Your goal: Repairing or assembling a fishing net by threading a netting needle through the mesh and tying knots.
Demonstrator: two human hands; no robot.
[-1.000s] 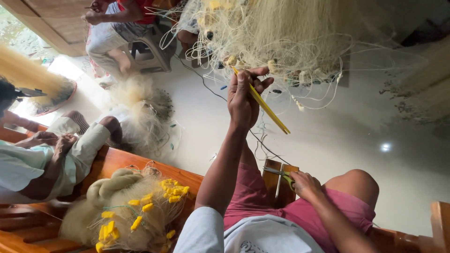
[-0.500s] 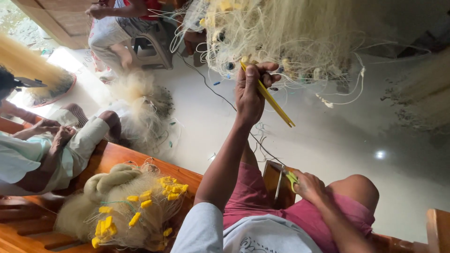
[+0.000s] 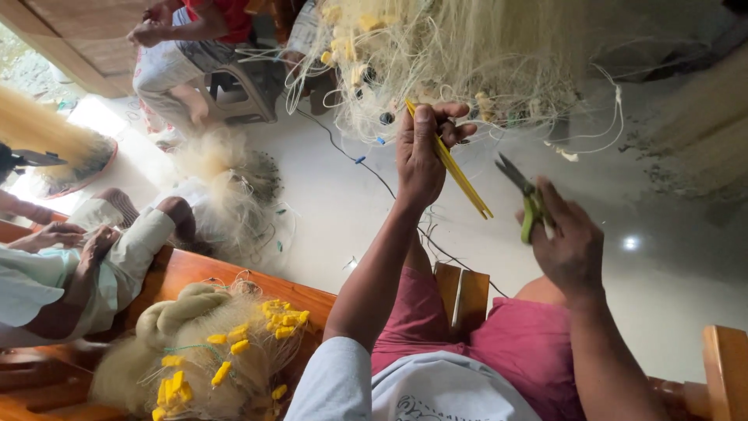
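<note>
My left hand (image 3: pixel 421 158) is raised in front of me, shut on a long yellow netting needle (image 3: pixel 454 167) that slants down to the right. Its fingertips pinch strands of the pale fishing net (image 3: pixel 467 54) hanging above. My right hand (image 3: pixel 571 251) is lifted beside it and grips small green-handled snips (image 3: pixel 527 199), blades open and pointing up-left toward the needle, a short gap away. My knees in pink shorts (image 3: pixel 510 343) are below.
A heap of net with yellow floats (image 3: pixel 214 359) lies on the wooden bench (image 3: pixel 234 277) at my left. A person in pale clothes (image 3: pixel 86 265) sits there beside another net pile (image 3: pixel 226 187). Another person on a stool (image 3: pixel 234 86) works farther off. The floor (image 3: pixel 327 203) is white.
My right hand has risen from beside my knee with the green snips and come up next to the needle. My left hand holds its place at the net.
</note>
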